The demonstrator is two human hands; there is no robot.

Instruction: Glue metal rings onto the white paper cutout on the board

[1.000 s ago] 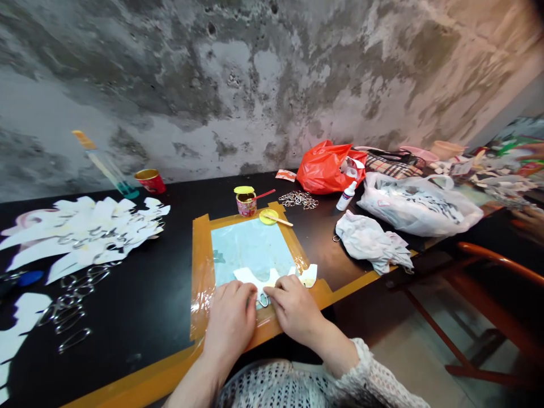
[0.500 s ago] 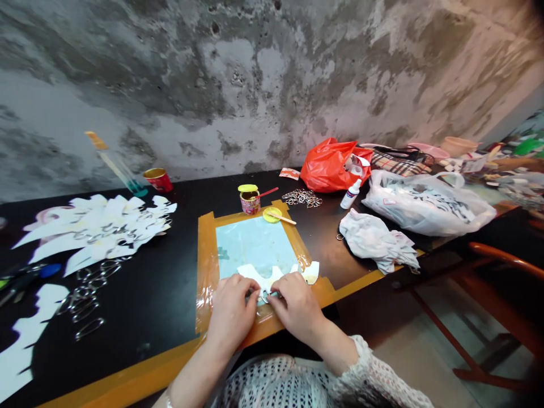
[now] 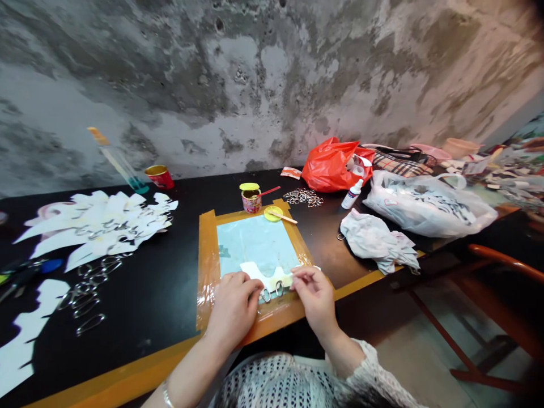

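While both hands are at the white paper strip point(image 3: 266, 279), it lies low on the pale blue sheet point(image 3: 246, 235), near the table's front edge, with two wire loops point(image 3: 279, 288) at its lower edge. Left hand point(image 3: 236, 303): fingers curled narrow at the strip's left part; can't tell if they pinch it. Right hand point(image 3: 317, 294): thumb and finger closed on the strip's right part. Sheet is framed by shiny brown tape point(image 3: 207, 243) on a black table point(image 3: 165, 300); more tape runs along the front edge. Just beyond the sheet: patterned tub point(image 3: 251, 203) with a red stick in it, yellow lid point(image 3: 270, 215) with a wooden stick across it, heap of wire loops point(image 3: 304, 198). Left side: pile of white cutouts point(image 3: 102, 224), loose loops point(image 3: 90, 303), red cup point(image 3: 160, 179). Right side: upright white bottle point(image 3: 351, 196), crumpled cloth point(image 3: 376, 241), red bag point(image 3: 328, 167), white plastic bag point(image 3: 425, 209). Room: blotchy grey wall point(image 3: 255, 85) behind the table, reddish-brown chair point(image 3: 505, 260) at right on a pale floor point(image 3: 412, 351).
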